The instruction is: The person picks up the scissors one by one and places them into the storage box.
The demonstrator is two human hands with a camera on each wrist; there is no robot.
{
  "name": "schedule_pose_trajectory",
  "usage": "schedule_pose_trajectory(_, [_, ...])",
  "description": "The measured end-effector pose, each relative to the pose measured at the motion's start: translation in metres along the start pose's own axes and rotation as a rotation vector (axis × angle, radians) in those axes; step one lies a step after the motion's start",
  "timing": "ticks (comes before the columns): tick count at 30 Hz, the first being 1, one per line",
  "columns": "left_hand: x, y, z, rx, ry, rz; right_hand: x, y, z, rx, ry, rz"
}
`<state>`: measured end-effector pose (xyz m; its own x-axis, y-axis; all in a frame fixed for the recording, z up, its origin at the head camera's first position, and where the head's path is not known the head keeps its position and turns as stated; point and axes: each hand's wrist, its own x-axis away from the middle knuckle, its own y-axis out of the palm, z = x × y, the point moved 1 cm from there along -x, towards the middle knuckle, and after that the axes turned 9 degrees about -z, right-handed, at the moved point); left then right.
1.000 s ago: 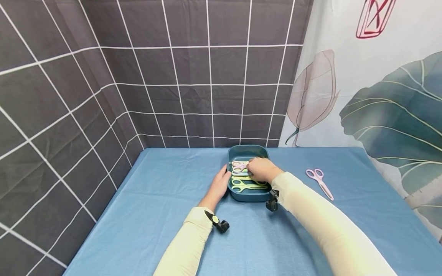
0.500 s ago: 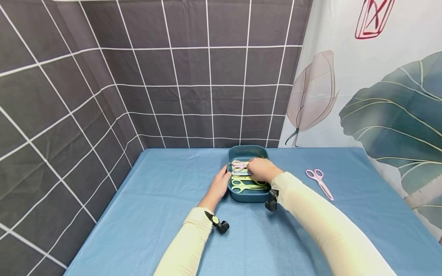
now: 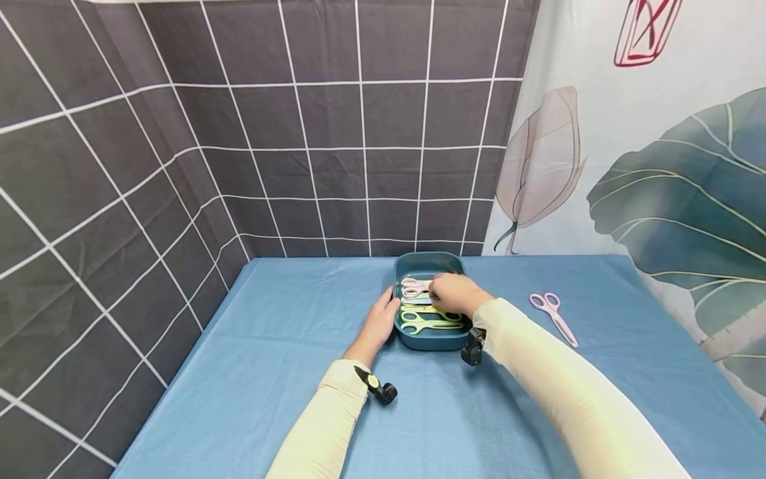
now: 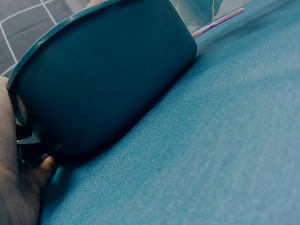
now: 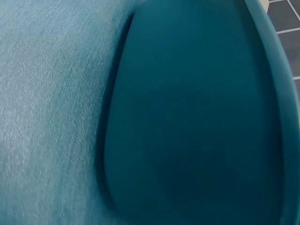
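A dark teal box (image 3: 435,342) stands at the back of the table with several pairs of scissors lying crosswise in it. My left hand (image 3: 378,322) grips its left side, thumb at the rim; the left wrist view shows a finger (image 4: 46,169) low against the box's base. My right hand (image 3: 456,294) reaches in over the right rim with bent fingers, right at the pink scissors (image 3: 413,286). Its fingertips are hidden, so I cannot tell whether they hold anything. Nearer the front of the box lie yellow-green scissors (image 3: 419,323). The right wrist view shows only the box's outer wall (image 5: 197,112) and cloth.
Another pair of pink scissors (image 3: 553,316) lies on the blue tablecloth (image 3: 287,332) to the right of the box, beyond my right forearm. Behind the table hangs a dark grey curtain (image 3: 329,173) with a white grid, and a leaf-patterned cloth (image 3: 598,166) hangs at the right.
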<state>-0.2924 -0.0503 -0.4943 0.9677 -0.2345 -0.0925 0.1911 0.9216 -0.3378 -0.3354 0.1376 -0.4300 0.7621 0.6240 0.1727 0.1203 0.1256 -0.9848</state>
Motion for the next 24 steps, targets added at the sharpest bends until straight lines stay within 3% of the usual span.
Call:
schedule_pose_trajectory(14, [0.000,0.000,0.000,-0.004,0.002,0.000,0.014,-0.022,0.024,0.036,-0.052,0.163])
schedule_pose_trajectory(24, [0.001,0.000,0.000,-0.001,0.006,-0.002,0.030,-0.033,0.052,0.057,0.048,0.220])
